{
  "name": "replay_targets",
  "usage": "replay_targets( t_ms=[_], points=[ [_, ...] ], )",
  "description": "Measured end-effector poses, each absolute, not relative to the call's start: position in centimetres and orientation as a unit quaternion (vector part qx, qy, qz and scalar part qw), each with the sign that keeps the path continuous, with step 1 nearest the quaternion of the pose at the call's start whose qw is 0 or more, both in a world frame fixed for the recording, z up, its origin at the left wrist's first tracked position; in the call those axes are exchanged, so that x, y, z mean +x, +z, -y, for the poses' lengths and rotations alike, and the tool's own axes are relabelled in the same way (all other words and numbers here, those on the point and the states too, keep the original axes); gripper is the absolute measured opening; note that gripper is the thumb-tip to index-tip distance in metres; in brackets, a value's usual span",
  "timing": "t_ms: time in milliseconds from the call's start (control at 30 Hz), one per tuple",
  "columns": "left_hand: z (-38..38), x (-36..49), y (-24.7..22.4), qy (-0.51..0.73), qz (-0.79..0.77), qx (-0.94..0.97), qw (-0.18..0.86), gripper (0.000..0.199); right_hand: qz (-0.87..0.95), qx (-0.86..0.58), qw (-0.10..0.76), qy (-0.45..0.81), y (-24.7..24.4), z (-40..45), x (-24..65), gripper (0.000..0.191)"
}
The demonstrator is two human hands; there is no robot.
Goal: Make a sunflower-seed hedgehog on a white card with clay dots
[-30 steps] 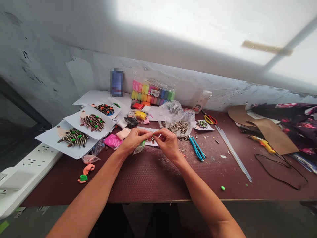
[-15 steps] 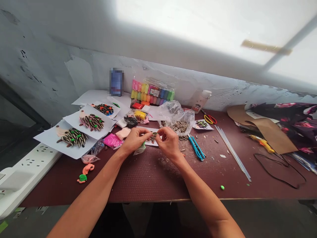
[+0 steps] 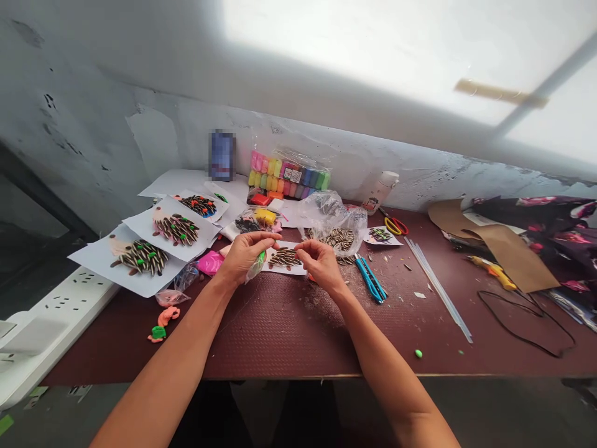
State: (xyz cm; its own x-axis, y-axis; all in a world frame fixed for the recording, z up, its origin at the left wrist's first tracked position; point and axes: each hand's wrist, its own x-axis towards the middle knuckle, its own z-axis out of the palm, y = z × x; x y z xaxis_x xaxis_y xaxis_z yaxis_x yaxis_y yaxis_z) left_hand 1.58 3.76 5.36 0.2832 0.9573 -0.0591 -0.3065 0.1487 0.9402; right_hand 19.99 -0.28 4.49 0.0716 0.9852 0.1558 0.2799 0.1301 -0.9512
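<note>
My left hand (image 3: 239,260) is closed around a small clear bag of green modelling clay (image 3: 256,267), which hangs below its fingers. My right hand (image 3: 323,264) is pinched, its fingertips over the right end of a small white card (image 3: 275,269); whatever it may grip is too small to make out. Striped sunflower seeds (image 3: 284,256) cover the card's middle like spines, with brown dots at their edge. Just behind the right hand, a clear plastic bag (image 3: 359,221) lies open with loose sunflower seeds (image 3: 336,238) in it.
Finished seed pictures on paper (image 3: 175,231) overlap at left, near a white power strip (image 3: 56,311). A teal utility knife (image 3: 370,278), scissors (image 3: 395,225), glue sticks (image 3: 438,289) and a yellow glue gun (image 3: 497,270) lie to the right. Coloured clay packs (image 3: 289,174) lean on the wall.
My hands have drawn apart, uncovering the seed card between them. My left hand has shifted left with the green clay bag, which shows more fully.
</note>
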Motion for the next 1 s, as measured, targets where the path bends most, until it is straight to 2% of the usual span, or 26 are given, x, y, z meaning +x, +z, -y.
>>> replay_targets(
  t_ms=[133,333,533,700,1000],
  points=[
    [-4.1,1.3,5.3,0.484,-0.368,0.432,0.666,0.043,0.568,-0.544,0.472,0.398,4.3,-0.1,20.4,0.033],
    [-4.2,1.4,5.1,0.485,-0.363,0.444,0.660,0.050,0.601,-0.575,0.468,0.299,4.0,-0.2,20.8,0.045],
    [-4.2,1.4,5.3,0.492,-0.364,0.450,0.651,0.050,0.592,-0.574,0.471,0.312,3.1,-0.6,21.0,0.029],
    [-3.9,1.5,5.5,0.480,-0.363,0.449,0.661,0.050,0.570,-0.577,0.484,0.328,2.6,-1.0,21.2,0.027],
    [-3.8,1.7,5.8,0.464,-0.353,0.445,0.680,0.055,0.598,-0.593,0.464,0.274,3.4,-2.0,21.2,0.018]
  ],
)
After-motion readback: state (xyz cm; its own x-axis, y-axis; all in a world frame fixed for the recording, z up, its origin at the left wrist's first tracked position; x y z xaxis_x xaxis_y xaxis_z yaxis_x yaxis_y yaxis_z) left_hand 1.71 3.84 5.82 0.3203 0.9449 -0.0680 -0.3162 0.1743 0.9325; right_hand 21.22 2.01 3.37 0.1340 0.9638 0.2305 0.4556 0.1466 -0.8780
